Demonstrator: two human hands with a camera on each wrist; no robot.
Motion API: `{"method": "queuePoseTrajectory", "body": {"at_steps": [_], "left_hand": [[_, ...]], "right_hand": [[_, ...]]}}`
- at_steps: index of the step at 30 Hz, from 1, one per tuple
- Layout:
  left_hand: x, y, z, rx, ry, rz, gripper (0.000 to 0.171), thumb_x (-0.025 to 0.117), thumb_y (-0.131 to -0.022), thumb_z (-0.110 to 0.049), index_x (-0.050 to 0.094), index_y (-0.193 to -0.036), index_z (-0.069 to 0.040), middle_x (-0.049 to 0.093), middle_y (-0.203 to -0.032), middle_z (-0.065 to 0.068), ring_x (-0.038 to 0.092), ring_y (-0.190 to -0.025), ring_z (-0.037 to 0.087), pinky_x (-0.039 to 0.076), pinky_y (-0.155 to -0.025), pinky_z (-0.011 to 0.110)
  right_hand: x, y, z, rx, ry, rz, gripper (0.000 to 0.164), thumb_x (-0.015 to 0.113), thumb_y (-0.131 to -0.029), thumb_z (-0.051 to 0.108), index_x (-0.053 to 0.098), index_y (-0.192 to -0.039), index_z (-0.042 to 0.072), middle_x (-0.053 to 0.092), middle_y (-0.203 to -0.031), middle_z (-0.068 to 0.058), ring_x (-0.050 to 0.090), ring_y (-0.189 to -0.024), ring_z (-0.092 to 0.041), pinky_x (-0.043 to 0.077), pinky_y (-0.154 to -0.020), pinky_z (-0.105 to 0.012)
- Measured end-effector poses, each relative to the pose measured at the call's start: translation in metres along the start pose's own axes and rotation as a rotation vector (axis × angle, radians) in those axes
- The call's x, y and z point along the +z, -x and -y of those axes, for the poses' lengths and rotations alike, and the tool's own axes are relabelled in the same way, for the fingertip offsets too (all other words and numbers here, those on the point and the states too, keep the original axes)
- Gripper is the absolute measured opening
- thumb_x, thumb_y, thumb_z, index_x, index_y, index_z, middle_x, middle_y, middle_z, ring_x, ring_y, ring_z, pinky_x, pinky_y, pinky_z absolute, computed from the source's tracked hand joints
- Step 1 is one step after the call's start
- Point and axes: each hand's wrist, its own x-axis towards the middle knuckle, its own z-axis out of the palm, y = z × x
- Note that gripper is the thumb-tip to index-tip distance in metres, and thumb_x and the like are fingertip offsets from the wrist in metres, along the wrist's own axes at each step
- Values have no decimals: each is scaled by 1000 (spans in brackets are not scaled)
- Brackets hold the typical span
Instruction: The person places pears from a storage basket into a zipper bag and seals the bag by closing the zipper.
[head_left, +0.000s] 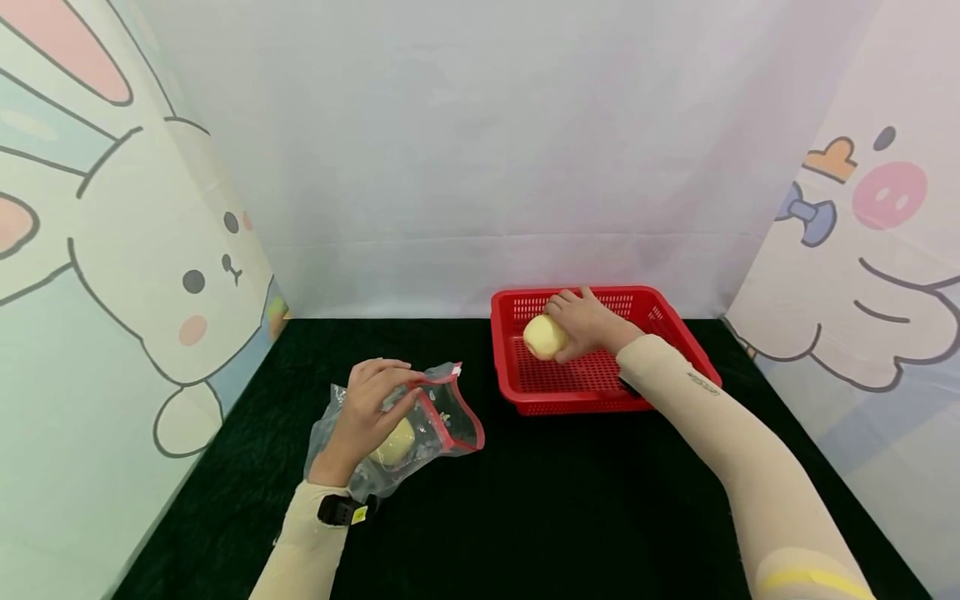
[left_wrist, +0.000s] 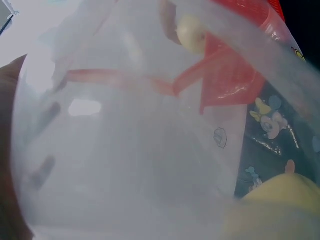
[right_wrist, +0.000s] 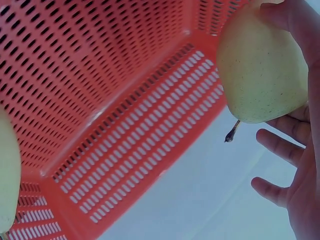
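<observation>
My right hand (head_left: 588, 323) grips a pale yellow pear (head_left: 545, 337) over the left part of a red plastic basket (head_left: 570, 408). The pear's dark stem points downward in the right wrist view, with thumb and fingers around its sides. At that view's left edge shows another pear (right_wrist: 7, 170), hidden in the head view. On the left, my left hand (head_left: 366, 410) pinches the red-edged mouth of a clear zip bag (head_left: 431, 435). Inside the bag lies a pear (head_left: 395, 443), partly behind the thumb. Cartoon prints show on the bag in the left wrist view.
A dark green cloth (head_left: 525, 517) covers the table beneath bag and basket. Behind rises a pale curtain (head_left: 480, 167), with a rabbit-printed panel (head_left: 150, 250) at left and a pig-printed one (head_left: 862, 275) at right.
</observation>
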Motion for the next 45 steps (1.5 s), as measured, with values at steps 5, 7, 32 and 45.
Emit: {"method": "queuePoseTrajectory", "body": {"at_steps": [5, 7, 32, 45], "left_hand": [[0, 0, -1, -5, 0, -1, 35, 55, -103, -38, 72, -103, -7, 72, -99, 5, 60, -103, 27, 35, -96, 48], [0, 0, -1, -2, -3, -4, 35, 55, -103, -38, 72, -103, -7, 72, -99, 5, 60, -103, 27, 35, -95, 48], [0, 1, -1, 0, -9, -16, 36, 55, -103, -39, 71, -105, -8, 73, -101, 5, 60, -103, 27, 36, -94, 48], [0, 1, -2, -17, -15, -3, 37, 54, -103, -41, 71, -105, -8, 72, -101, 5, 60, -104, 27, 36, -94, 49]], "right_hand": [[-10, 6, 9, -18, -18, -63, 80, 78, -69, 50, 56, -129, 1, 57, -125, -15, 48, -117, -33, 36, -92, -58], [-13, 8, 13, -30, -13, -93, 80, 78, -69, 50, 55, -128, 1, 57, -124, -15, 48, -116, -33, 37, -92, -58], [-32, 19, 91, -206, -42, -331, 73, 77, -70, 54, 57, -123, 7, 59, -122, -8, 49, -118, -28, 36, -99, -54], [-14, 7, 123, -298, -6, -328, 76, 73, -72, 60, 57, -125, 7, 58, -125, -9, 48, -118, -27, 36, -99, -55]]}}
